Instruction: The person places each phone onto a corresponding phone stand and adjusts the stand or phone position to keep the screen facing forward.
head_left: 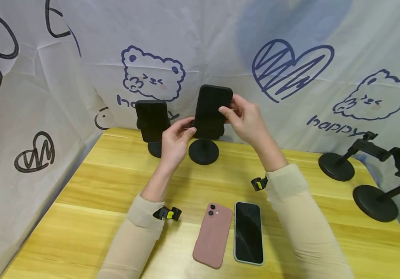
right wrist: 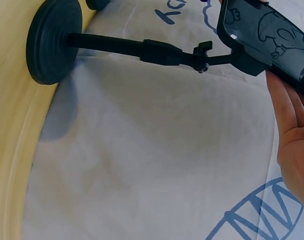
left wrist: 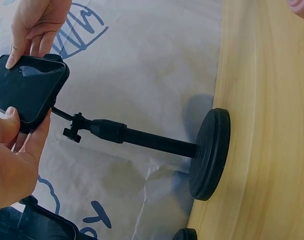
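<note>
Pink phone: (head_left: 212, 235) lies back up in the lower centre of the frame, 2 camera lenses showing at its top end.
Pale-edged phone: (head_left: 248, 233) just right of it, dark screen up.
Wooden table: (head_left: 91, 201) bears both of these and the round stand bases.
2 right-hand stands: the nearer base (head_left: 375, 203) and the farther base (head_left: 336, 167) sit at the right of the frame; no phone shows on either.
Left hand: (head_left: 175, 139) pinches the lower left edge of the held phone, thumb on the screen side, fingers behind.
Right hand: (head_left: 246, 118) pinches the upper right edge, thumb in front, fingers behind.
Held black phone: (head_left: 212, 108) upper centre of the frame, slightly tilted, against the holder of the centre stand (head_left: 203, 152); whether the clamp grips it, I cannot tell.
Step in hand: seating or adjusting this phone in its holder, by my judgement.
Next move: seems to call for the 2 hands to steady the phone and make sure of the clamp before letting go.
Left phone: (head_left: 152, 121) stands upright on its own stand (head_left: 154, 150), left of centre.
Backdrop: (head_left: 217, 31) pale cloth with bear and heart drawings.
</note>
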